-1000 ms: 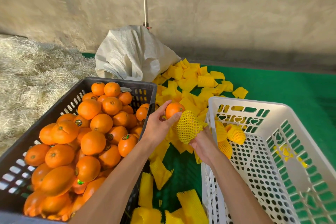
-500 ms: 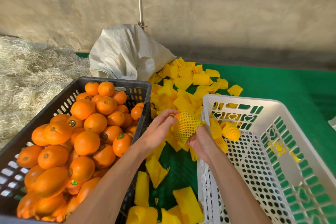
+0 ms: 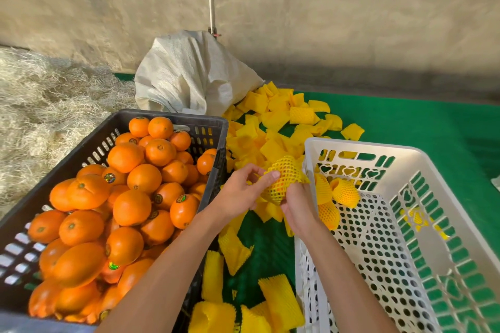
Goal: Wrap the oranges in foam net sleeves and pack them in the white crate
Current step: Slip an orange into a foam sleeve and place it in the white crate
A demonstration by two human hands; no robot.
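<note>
my right hand (image 3: 296,208) grips the netted orange (image 3: 284,182) just left of the white crate (image 3: 443,227); my left hand (image 3: 240,193) pinches its sleeve edge. fruit stickers (image 3: 109,178) are unreadable.

Fruit-packing shed, rough-floored. Black crate (image 3: 173,121) heaped with stickered oranges (image 3: 131,207) sitting left of the left hand (image 3: 238,192); straw (image 3: 40,105) lying beyond it, woven sack (image 3: 189,76) slumping ahead against bare plaster wall (image 3: 324,21); green matting (image 3: 405,121) spreading underneath.
</note>
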